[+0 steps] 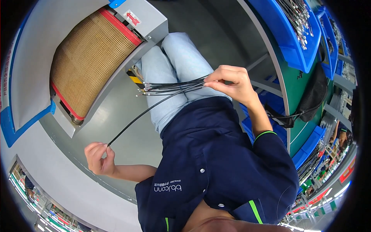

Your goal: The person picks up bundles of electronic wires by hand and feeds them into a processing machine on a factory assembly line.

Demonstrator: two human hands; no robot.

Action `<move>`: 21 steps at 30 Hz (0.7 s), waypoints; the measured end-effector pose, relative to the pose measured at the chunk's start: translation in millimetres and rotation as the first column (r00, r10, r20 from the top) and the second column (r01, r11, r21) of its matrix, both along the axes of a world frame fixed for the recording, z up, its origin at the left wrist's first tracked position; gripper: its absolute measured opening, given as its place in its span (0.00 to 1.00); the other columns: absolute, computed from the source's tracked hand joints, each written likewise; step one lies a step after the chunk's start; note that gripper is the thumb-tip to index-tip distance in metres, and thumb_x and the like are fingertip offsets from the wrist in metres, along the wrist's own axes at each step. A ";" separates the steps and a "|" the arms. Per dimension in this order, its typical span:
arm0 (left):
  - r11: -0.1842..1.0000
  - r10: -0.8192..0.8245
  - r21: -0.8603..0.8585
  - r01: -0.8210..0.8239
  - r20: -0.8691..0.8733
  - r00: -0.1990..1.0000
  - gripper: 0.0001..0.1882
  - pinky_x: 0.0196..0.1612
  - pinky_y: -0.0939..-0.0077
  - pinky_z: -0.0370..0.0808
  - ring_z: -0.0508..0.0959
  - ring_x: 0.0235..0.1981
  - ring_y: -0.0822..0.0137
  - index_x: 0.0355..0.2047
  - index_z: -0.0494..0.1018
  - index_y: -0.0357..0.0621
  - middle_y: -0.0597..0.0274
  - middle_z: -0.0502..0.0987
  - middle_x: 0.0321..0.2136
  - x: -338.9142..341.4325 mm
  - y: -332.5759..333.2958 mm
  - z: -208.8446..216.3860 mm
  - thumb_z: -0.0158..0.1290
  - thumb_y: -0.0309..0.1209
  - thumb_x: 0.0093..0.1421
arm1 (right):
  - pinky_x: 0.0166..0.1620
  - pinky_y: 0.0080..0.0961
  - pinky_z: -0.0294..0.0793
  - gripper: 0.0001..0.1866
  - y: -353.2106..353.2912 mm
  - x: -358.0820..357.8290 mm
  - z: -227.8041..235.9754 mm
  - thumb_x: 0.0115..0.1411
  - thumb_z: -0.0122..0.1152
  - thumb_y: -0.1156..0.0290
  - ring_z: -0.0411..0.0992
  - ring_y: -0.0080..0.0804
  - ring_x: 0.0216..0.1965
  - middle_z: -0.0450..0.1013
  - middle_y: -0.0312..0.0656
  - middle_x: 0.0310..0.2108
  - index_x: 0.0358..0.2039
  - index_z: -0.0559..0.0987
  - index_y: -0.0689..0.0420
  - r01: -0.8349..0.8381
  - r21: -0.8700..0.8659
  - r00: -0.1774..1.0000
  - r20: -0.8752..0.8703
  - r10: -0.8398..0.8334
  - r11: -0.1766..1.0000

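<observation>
Between the fingertips of my right hand a bundle of thin black cables is gripped near one end. The bundle lies level above my thighs, its small pale tips fanned out to the left. One black cable slants down and left from the bundle. Its far end sits in a pinch between thumb and fingers of my left hand, which is held out over the floor beside me. The cable's tip is hidden by those fingers.
At the upper left stands a grey machine with a brown mesh conveyor belt edged in red. To the right, a green-topped bench carries a blue bin of cables and a black bag. More blue bins stand along it.
</observation>
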State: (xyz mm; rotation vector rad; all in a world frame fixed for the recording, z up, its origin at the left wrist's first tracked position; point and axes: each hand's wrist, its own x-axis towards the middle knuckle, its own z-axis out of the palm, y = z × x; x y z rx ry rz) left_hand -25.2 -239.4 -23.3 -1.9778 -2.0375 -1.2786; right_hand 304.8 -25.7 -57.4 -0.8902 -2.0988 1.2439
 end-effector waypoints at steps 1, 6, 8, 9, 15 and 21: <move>1.000 0.007 0.004 -0.007 0.002 1.000 0.12 0.31 0.74 0.71 0.74 0.29 0.60 0.24 0.73 0.36 0.58 0.74 0.22 -1.3 0.2 -1.0 0.54 0.11 0.38 | 0.25 0.21 0.68 0.03 1.3 -0.7 -5.2 0.50 0.66 0.76 0.72 0.25 0.23 0.76 0.36 0.23 0.27 0.82 0.58 -0.023 0.063 0.998 -0.054 0.026 0.998; 1.000 0.021 -0.004 -0.021 0.013 1.000 0.12 0.31 0.74 0.71 0.74 0.29 0.60 0.24 0.73 0.36 0.58 0.74 0.22 -6.3 2.7 -6.4 0.54 0.10 0.38 | 0.25 0.21 0.68 0.03 5.6 -5.0 -9.2 0.49 0.67 0.76 0.72 0.25 0.23 0.76 0.37 0.23 0.27 0.82 0.59 -0.045 0.189 0.993 -0.099 0.065 0.981; 1.000 0.025 -0.009 -0.025 0.007 1.000 0.12 0.32 0.73 0.71 0.74 0.29 0.60 0.24 0.73 0.36 0.58 0.74 0.22 -7.3 4.9 -2.4 0.54 0.10 0.38 | 0.25 0.20 0.69 0.04 6.4 -6.2 -6.2 0.49 0.67 0.76 0.73 0.25 0.24 0.76 0.37 0.24 0.27 0.81 0.59 -0.041 0.211 0.989 -0.127 0.069 0.977; 0.998 0.039 -0.040 -0.039 0.004 0.999 0.12 0.31 0.73 0.72 0.74 0.28 0.60 0.25 0.74 0.37 0.59 0.74 0.22 -7.5 7.6 -0.5 0.56 0.12 0.39 | 0.25 0.20 0.69 0.04 7.2 -6.5 -1.7 0.49 0.67 0.76 0.73 0.25 0.24 0.76 0.37 0.24 0.27 0.81 0.59 -0.039 0.211 0.989 -0.130 0.067 0.977; 0.799 0.090 -0.598 0.065 0.225 0.970 0.13 0.43 0.70 0.71 0.76 0.38 0.59 0.32 0.75 0.37 0.58 0.77 0.32 -2.7 69.0 48.4 0.61 0.19 0.42 | 0.29 0.20 0.72 0.04 45.6 -18.9 87.9 0.51 0.65 0.80 0.74 0.25 0.26 0.76 0.41 0.27 0.29 0.79 0.64 0.037 0.037 0.944 -0.329 -0.022 0.999; 0.918 -0.151 -0.311 0.246 0.301 0.942 0.21 0.44 0.68 0.71 0.75 0.40 0.57 0.41 0.73 0.38 0.56 0.78 0.35 104.8 142.4 153.1 0.62 0.29 0.46 | 0.32 0.24 0.70 0.04 37.2 -8.9 164.4 0.51 0.63 0.82 0.72 0.32 0.28 0.73 0.44 0.24 0.26 0.75 0.64 -0.103 -0.308 0.780 -0.615 -0.116 0.946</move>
